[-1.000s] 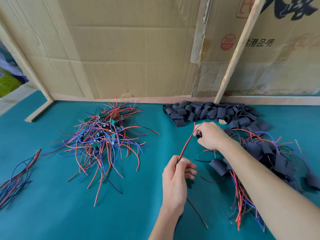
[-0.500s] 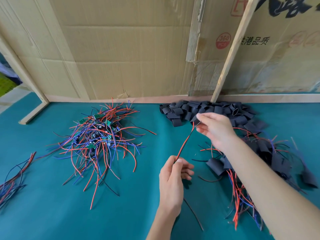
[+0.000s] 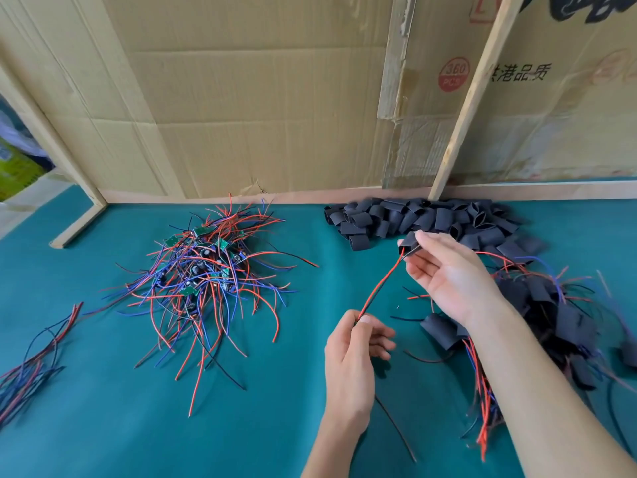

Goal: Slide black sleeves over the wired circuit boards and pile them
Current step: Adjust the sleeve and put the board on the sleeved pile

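My right hand [image 3: 448, 274] pinches a black sleeve [image 3: 408, 243] at its fingertips, just in front of the heap of empty black sleeves [image 3: 427, 219] by the back wall. A red wire [image 3: 381, 284] runs taut from that sleeve down to my left hand [image 3: 351, 353], which pinches its lower end. Whatever board is inside the sleeve is hidden. A tangle of bare green circuit boards with red, blue and black wires [image 3: 203, 274] lies at the centre left. Sleeved boards lie piled [image 3: 558, 322] at the right, partly under my right forearm.
The work lies on a teal mat [image 3: 103, 426]. Cardboard sheets [image 3: 258, 98] and a leaning wooden slat [image 3: 472, 94] close off the back. A loose bundle of wires [image 3: 31, 360] sits at the left edge. A thin black wire [image 3: 396, 429] trails below my left hand.
My right hand has rolled palm-up, and the black sleeve now shows at its fingertips over the upper end of the wire. My left hand keeps its pinch on the lower end.
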The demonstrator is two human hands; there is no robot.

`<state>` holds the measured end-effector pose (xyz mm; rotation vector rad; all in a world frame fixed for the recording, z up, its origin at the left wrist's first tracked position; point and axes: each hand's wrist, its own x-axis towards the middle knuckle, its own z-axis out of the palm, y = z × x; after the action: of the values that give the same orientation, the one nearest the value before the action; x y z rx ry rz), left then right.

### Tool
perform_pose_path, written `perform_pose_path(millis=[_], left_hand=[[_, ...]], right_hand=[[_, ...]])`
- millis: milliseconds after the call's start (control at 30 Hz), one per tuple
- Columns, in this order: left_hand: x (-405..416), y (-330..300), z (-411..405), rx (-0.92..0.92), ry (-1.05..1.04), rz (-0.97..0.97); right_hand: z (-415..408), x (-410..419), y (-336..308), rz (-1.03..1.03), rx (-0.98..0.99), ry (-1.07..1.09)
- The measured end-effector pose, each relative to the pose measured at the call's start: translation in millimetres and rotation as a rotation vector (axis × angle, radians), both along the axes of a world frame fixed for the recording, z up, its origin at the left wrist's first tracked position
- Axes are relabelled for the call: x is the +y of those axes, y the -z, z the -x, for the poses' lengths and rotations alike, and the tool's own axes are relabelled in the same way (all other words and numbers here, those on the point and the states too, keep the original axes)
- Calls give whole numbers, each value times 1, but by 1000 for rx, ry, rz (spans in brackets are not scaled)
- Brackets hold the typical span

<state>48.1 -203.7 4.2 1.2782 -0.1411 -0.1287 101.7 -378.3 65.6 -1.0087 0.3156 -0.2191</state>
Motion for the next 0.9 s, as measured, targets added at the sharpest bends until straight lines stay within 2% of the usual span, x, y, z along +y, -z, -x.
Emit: perform_pose_path(millis=[133,300,900], left_hand=[[0,0,0,0,2,11],[-1,1,-1,-9,-7,14],[-2,-3,0,-4,-13,32]], right_hand=[[14,1,5,17,-72,50],[23,-1,10,-133,-88,85],[38,-5,4,81,-172,228]])
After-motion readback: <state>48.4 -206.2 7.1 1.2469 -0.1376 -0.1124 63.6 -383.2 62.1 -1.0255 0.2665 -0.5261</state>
